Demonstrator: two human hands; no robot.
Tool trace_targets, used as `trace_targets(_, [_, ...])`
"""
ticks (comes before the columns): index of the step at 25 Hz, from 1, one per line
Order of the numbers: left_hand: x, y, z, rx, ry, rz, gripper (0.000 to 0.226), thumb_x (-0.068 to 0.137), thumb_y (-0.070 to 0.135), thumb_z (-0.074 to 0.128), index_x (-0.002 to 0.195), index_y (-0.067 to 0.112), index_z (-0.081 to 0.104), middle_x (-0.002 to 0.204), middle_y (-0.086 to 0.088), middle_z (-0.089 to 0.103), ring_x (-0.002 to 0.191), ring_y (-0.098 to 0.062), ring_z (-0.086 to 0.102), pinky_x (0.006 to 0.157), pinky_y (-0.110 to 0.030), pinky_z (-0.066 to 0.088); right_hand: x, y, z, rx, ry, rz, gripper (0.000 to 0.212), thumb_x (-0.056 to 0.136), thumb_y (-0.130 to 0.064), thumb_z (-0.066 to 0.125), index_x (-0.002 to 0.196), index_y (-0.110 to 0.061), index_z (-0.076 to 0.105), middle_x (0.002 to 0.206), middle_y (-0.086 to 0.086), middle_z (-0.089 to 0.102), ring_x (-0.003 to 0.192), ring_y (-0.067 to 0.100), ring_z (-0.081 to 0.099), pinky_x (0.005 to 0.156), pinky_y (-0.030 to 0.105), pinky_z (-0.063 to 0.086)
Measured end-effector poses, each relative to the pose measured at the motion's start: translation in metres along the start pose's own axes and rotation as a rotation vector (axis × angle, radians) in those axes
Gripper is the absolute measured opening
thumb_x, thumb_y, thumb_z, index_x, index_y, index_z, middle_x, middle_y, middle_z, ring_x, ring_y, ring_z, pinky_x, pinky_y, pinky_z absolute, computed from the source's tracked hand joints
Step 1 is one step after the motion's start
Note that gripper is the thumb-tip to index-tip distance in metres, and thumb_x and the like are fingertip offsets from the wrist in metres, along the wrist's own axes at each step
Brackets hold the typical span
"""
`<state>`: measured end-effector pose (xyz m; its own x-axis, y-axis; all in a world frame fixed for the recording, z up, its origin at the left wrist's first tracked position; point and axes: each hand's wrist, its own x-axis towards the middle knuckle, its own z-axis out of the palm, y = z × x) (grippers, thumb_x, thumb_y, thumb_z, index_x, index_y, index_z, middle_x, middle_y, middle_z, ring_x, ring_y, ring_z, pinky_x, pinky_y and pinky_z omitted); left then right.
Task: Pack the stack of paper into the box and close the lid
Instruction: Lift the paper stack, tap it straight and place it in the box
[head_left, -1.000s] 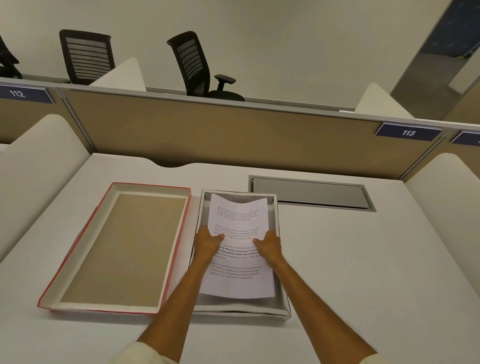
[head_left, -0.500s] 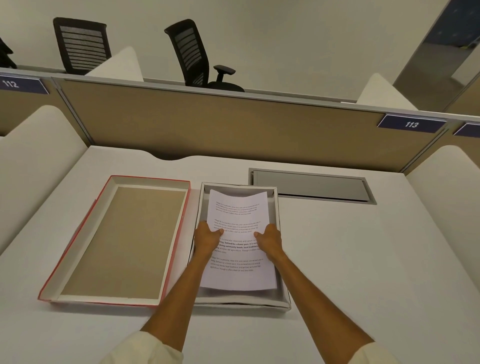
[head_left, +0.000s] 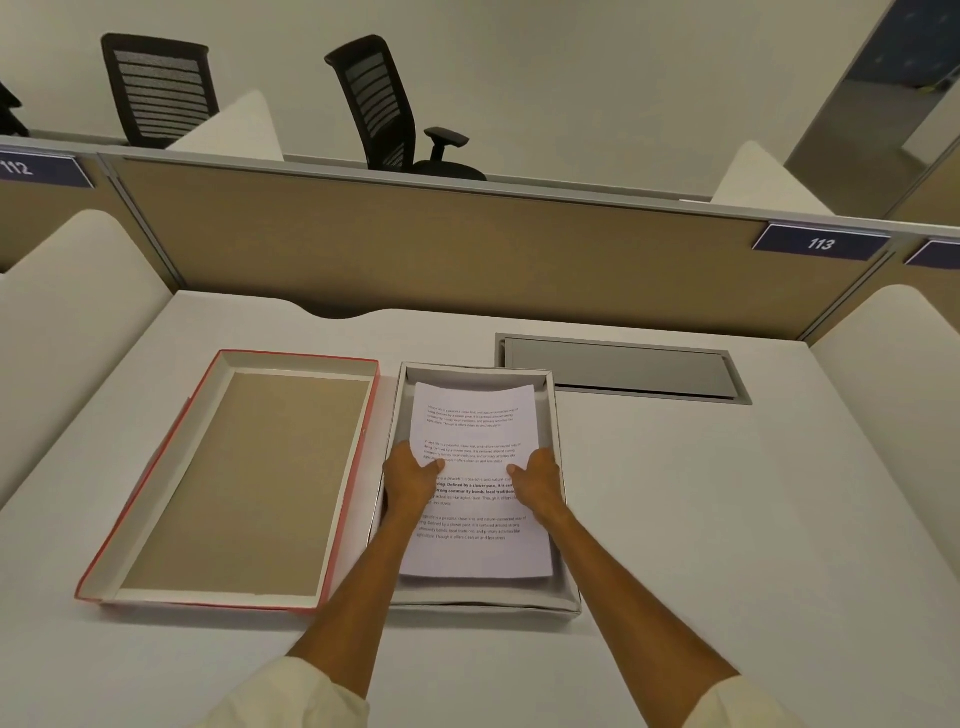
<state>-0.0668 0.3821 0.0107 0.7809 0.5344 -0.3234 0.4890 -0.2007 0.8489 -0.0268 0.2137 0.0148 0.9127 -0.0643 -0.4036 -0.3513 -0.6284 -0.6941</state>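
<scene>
Here, a white table carries two trays side by side. On the left lies the lid, red-edged, upside down, brown inside showing, long axis running near to far. Just right of it, walls nearly touching, sits the box, same orientation, open.

The stack of paper is inside the box, long axis matching the box, far end slightly curled up; whether it rests flat on the bottom I cannot tell.

Left hand grips the stack's left edge at mid-length, right hand the right edge; thumbs on top, fingers curled under and hidden. Both are closed on the paper.

Judgement: stack nearly seated; lid not yet on. The lid lies directly left of the left hand, which is nearer. It must be flipped over and carried right, keeping its long axis parallel to the box.
</scene>
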Motion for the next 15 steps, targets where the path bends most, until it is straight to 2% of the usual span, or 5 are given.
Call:
trace_targets(5, [-0.007, -0.002, 0.0, -0.03, 0.044, 0.035, 0.038, 0.081, 0.006, 0.076, 0.116, 0.0, 0.061, 0.121, -0.019, 0.068, 0.108, -0.035, 0.066, 0.077, -0.03, 0.052, -0.003, 0.006, 0.006, 0.057, 0.082, -0.056, 0.04, 0.093, -0.007, 0.059, 0.128, 0.002, 0.042, 0.13, 0.018, 0.053, 0.119, 0.029, 0.055, 0.1, 0.036, 0.05])
trace_targets(9, [-0.016, -0.001, 0.001, -0.011, 0.095, 0.056, 0.041, 0.081, 0.012, 0.078, 0.117, 0.003, 0.061, 0.12, -0.016, 0.068, 0.106, -0.033, 0.068, 0.082, -0.04, 0.057, -0.012, 0.01, 0.01, 0.097, 0.143, -0.115, 0.041, 0.091, -0.003, 0.06, 0.128, -0.001, 0.042, 0.129, 0.015, 0.053, 0.119, 0.027, 0.055, 0.099, 0.04, 0.052])
trace_targets(12, [-0.019, -0.001, -0.002, 0.073, 0.123, 0.071, 0.044, 0.079, 0.02, 0.079, 0.116, 0.004, 0.061, 0.119, -0.015, 0.069, 0.103, -0.034, 0.069, 0.083, -0.042, 0.058, -0.014, 0.01, 0.01, 0.063, 0.177, -0.139, 0.044, 0.089, -0.003, 0.063, 0.128, -0.002, 0.043, 0.128, 0.015, 0.054, 0.119, 0.027, 0.056, 0.097, 0.036, 0.051])
trace_targets(15, [-0.016, 0.001, -0.005, 0.112, 0.095, 0.059, 0.045, 0.078, 0.019, 0.081, 0.113, 0.002, 0.059, 0.119, -0.016, 0.069, 0.103, -0.035, 0.069, 0.083, -0.043, 0.058, -0.012, 0.006, 0.006, 0.027, 0.163, -0.124, 0.044, 0.086, 0.0, 0.066, 0.125, 0.0, 0.046, 0.126, 0.017, 0.057, 0.116, 0.029, 0.058, 0.092, 0.032, 0.052])
